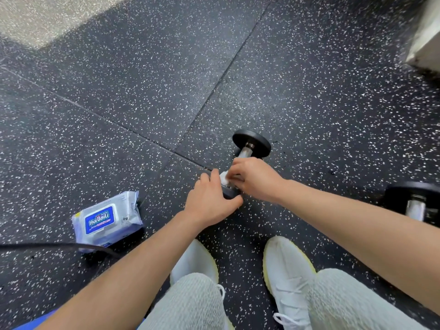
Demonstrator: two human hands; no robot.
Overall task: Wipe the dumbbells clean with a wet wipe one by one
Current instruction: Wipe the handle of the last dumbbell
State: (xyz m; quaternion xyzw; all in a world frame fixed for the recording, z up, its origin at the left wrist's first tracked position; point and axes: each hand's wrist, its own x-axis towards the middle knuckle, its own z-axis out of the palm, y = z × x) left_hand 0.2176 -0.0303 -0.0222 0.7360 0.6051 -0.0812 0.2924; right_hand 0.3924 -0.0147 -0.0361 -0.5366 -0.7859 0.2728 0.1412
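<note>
left hand (209, 201): fingers curled over the near head of dumbbell (247, 148), gripping it
right hand (257, 178): fingers bunched, pinching crumpled white wet wipe (223, 177) against the bar
dumbbell: on floor (119, 91) ahead of shoes (285, 265); round matte black heads, silver metal bar
second dumbbell (415, 203): right edge, apart
wipes pack (107, 220): soft glossy plastic, blue label, left of hands
floor: black speckled rubber tiles

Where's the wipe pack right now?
Head view, lower left: wipe pack on the floor, left of the left hand, black cable crossing its near edge.
</note>
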